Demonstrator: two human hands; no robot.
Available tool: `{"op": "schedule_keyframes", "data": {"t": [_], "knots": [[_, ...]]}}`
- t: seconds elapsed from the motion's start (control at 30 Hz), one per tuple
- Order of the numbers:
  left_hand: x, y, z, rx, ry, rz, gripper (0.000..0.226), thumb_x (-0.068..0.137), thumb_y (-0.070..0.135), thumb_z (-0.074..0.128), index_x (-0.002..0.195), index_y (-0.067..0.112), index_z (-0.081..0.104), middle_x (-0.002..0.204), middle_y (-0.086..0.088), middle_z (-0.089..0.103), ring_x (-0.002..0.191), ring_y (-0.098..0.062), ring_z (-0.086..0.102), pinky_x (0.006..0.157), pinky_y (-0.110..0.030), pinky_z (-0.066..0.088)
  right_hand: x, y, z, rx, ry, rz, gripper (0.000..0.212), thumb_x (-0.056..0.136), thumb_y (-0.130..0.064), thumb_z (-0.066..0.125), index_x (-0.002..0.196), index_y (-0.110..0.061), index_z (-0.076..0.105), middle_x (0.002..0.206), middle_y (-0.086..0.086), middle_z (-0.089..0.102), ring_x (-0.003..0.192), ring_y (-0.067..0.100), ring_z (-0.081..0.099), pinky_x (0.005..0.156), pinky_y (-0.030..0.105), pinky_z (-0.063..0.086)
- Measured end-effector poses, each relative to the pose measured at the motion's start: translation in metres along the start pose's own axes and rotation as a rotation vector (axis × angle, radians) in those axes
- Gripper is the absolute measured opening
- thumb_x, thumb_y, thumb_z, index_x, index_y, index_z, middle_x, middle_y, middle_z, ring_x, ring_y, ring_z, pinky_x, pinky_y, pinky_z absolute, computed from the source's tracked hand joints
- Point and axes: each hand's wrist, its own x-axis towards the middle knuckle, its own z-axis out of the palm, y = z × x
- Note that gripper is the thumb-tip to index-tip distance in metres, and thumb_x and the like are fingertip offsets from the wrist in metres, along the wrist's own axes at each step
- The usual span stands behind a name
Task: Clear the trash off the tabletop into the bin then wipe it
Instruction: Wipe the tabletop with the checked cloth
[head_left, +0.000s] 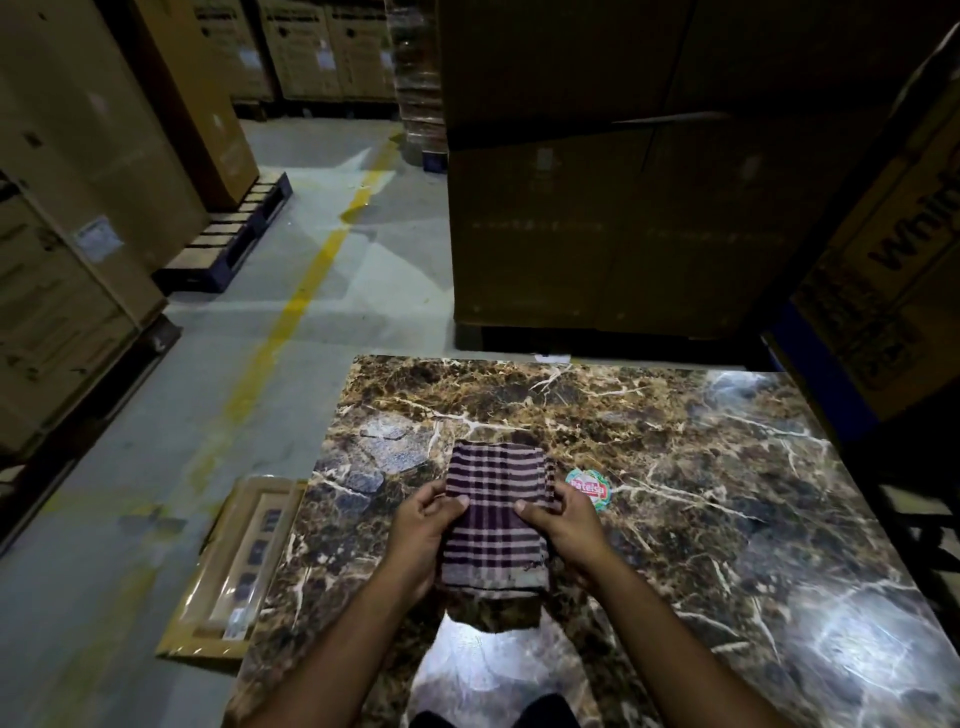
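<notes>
Warehouse aisle, dim, cardboard cartons stacked all round and a marble-look counter in the middle. Person's got a folded checked cloth held just over it, left hand gripping 1 side edge, right hand gripping the other, thumbs on top. Snag: a round printed lid or sticker is lying on the counter just beside the right hand, so the trash part doesn't look finished to me. No bin in sight; a flat packaged carton lies on the floor to the left. I'd bin that bit first, then keep the cloth folded, press it flat and wipe in overlapping passes from the far edge back.
</notes>
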Motion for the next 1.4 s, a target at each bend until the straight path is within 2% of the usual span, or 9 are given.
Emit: {"op": "schedule_keyframes", "data": {"t": [0.1,0.23,0.33,0.43,0.57,0.77,1.07,1.23,1.4], "knots": [[0.008,0.002,-0.004,0.107,0.086,0.05,0.031,0.091,0.002,0.069,0.12,0.01,0.063,0.106,-0.013,0.075,0.095,-0.028,0.073,0.074,-0.038,0.059,0.01,-0.001,0.007,-0.16,0.024,-0.021,0.038,0.082,-0.009,0.082,0.116,-0.015,0.067,0.115,0.009,0.075,0.101,0.021,0.073,0.095,0.043,0.057],[0.022,-0.007,-0.029,0.339,0.106,0.058,0.057,0.084,0.003,0.077,0.135,0.013,0.053,0.123,-0.009,0.066,0.103,-0.019,0.066,0.072,-0.024,0.055,0.01,0.004,0.006,-0.6,0.2,0.11,0.085,0.075,-0.041,0.087,0.145,-0.017,0.045,0.122,0.012,0.069,0.106,0.03,0.067,0.082,0.031,0.049],[0.025,-0.021,-0.057,0.551,0.104,0.075,0.067,0.081,0.01,0.082,0.139,0.016,0.05,0.133,-0.006,0.06,0.116,-0.021,0.06,0.091,-0.034,0.056,0.003,0.01,0.005,-0.676,0.245,0.039,0.066,0.083,-0.035,0.08,0.138,-0.014,0.05,0.118,0.011,0.07,0.102,0.029,0.067,0.078,0.031,0.05],[0.026,-0.024,-0.082,0.771,0.097,0.123,0.063,0.083,0.024,0.082,0.138,0.023,0.052,0.133,-0.003,0.063,0.119,-0.021,0.062,0.1,-0.041,0.053,0.003,0.008,0.021,-0.794,0.18,-0.118,0.043,0.087,-0.022,0.072,0.128,-0.016,0.061,0.119,0.007,0.07,0.099,0.023,0.068,0.085,0.034,0.055],[0.023,-0.006,-0.098,1.086,0.131,0.245,0.053,0.089,0.031,0.07,0.138,0.018,0.054,0.128,-0.003,0.064,0.116,-0.023,0.061,0.097,-0.037,0.051,0.02,0.008,0.056,-1.046,0.005,-0.347,0.039,0.091,-0.025,0.059,0.129,-0.016,0.058,0.125,0.006,0.061,0.118,0.025,0.055,0.098,0.036,0.046],[0.038,0.003,-0.134,1.395,0.214,0.343,0.051,0.096,0.043,0.046,0.144,0.027,0.042,0.145,0.0,0.049,0.133,-0.023,0.041,0.108,-0.042,0.041,0.051,0.052,0.11,-1.429,-0.218,-0.346,0.068,0.103,-0.051,0.029,0.161,-0.017,0.018,0.169,0.011,0.01,0.156,0.032,0.007,0.126,0.049,0.006],[0.091,0.004,-0.175,1.497,0.223,0.383,0.054,0.101,0.042,0.04,0.152,0.027,0.034,0.16,0.003,0.033,0.147,-0.021,0.028,0.119,-0.042,0.029,0.124,0.055,0.19,-1.492,-0.181,-0.42,0.069,0.098,-0.05,0.027,0.156,-0.012,0.035,0.166,0.016,0.021,0.153,0.037,0.021,0.119,0.055,0.012],[0.139,0.013,-0.183,1.569,0.188,0.466,0.057,0.1,0.048,0.034,0.152,0.025,0.037,0.162,0.004,0.032,0.149,-0.019,0.029,0.12,-0.04,0.026,0.184,0.041,0.221,-1.429,-0.063,-0.372,0.071,0.1,-0.05,0.017,0.16,-0.013,0.022,0.168,0.014,0.013,0.155,0.036,0.011,0.123,0.059,0.011],[0.161,0.018,-0.19,1.599,0.176,0.498,0.058,0.099,0.046,0.039,0.152,0.024,0.039,0.16,0.004,0.036,0.147,-0.017,0.033,0.118,-0.038,0.027,0.238,0.021,0.231,-1.428,-0.014,-0.352,0.075,0.098,-0.052,0.002,0.162,-0.013,0.004,0.169,0.013,-0.005,0.156,0.033,-0.01,0.125,0.054,-0.006]]}}
